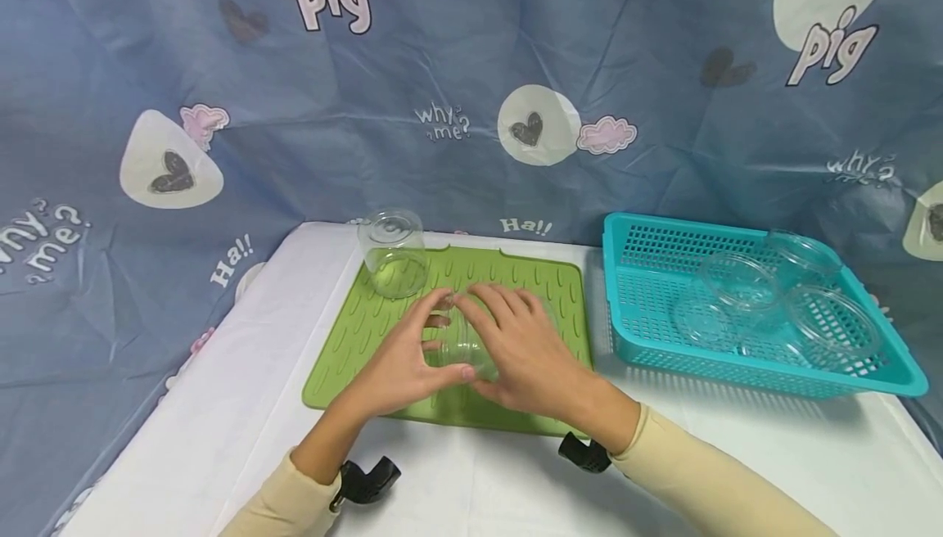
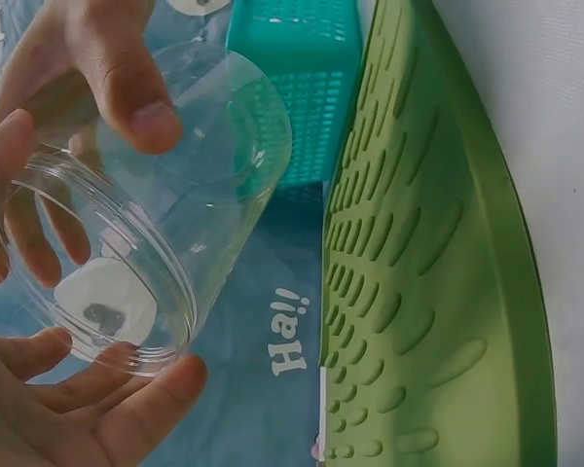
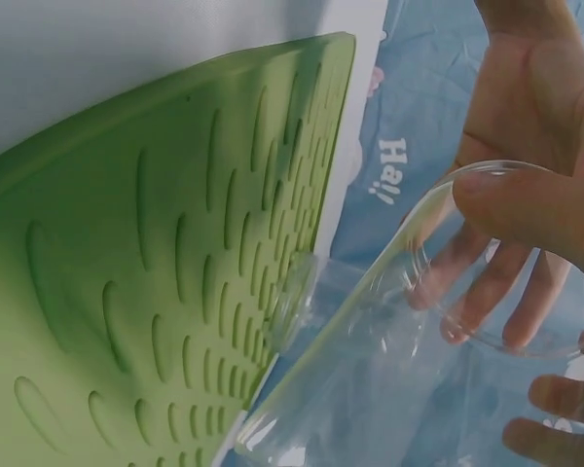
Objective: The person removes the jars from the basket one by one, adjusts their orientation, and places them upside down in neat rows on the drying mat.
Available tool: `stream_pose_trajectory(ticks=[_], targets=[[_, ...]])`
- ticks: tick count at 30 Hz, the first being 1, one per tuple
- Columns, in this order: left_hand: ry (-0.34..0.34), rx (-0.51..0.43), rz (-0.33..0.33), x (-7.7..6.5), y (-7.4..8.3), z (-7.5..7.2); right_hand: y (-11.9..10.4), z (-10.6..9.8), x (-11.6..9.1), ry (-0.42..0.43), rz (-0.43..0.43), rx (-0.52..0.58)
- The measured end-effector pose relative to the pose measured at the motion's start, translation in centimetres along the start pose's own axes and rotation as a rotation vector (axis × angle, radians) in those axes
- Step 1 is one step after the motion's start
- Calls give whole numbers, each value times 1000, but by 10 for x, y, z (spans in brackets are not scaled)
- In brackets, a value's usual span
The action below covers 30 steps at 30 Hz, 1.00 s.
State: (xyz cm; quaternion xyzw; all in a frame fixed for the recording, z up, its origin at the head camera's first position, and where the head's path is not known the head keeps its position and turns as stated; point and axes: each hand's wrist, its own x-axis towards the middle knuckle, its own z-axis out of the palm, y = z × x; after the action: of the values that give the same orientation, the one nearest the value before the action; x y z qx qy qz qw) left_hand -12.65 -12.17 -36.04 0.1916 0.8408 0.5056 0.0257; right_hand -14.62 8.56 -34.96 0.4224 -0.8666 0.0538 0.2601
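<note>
Both hands hold a clear plastic jar (image 2: 229, 165) tilted on its side above the green ridged mat (image 1: 508, 418). My left hand (image 1: 401, 365) curls its fingers and thumb about the jar's ridged mouth rim. My right hand (image 1: 526, 349) grips the jar's body from the other side, its thumb lying on the clear wall in the left wrist view. The jar's open mouth faces left in the head view, towards my left palm. Behind the hands, a second clear jar (image 1: 394, 254) stands mouth down on the mat's back left corner.
A turquoise perforated basket (image 1: 622, 332) stands right of the mat, with several clear round jars or lids (image 1: 740, 282) inside. White cloth (image 1: 471, 480) covers the table. A blue printed curtain (image 1: 457, 46) hangs behind. Black camera mounts (image 1: 368, 480) sit at both wrists.
</note>
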Motion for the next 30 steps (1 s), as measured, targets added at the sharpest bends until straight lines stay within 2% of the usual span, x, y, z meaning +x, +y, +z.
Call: stream_pose_trajectory(ticks=[10, 14, 16, 18, 22, 24, 26, 30], targets=[[14, 21, 36, -12, -9, -17, 3, 0, -7, -67, 40, 89], [-4, -3, 68, -18, -13, -27, 6, -2, -13, -102, 84, 192], [-19, -41, 72, -21, -16, -32, 8, -4, -18, -107, 130, 307], [-30, -100, 72, -24, -19, -37, 9, -4, -25, -95, 194, 473], [-82, -307, 73, -28, -23, -42, 8, 0, -39, -45, 300, 842], [-124, -409, 77, -28, -25, -42, 7, 3, -44, -3, 302, 998], [-160, -478, 74, -27, -26, -41, 5, 6, -47, 41, 281, 1108], [-189, -519, 62, -24, -29, -39, 3, 11, -48, 118, 252, 1211]])
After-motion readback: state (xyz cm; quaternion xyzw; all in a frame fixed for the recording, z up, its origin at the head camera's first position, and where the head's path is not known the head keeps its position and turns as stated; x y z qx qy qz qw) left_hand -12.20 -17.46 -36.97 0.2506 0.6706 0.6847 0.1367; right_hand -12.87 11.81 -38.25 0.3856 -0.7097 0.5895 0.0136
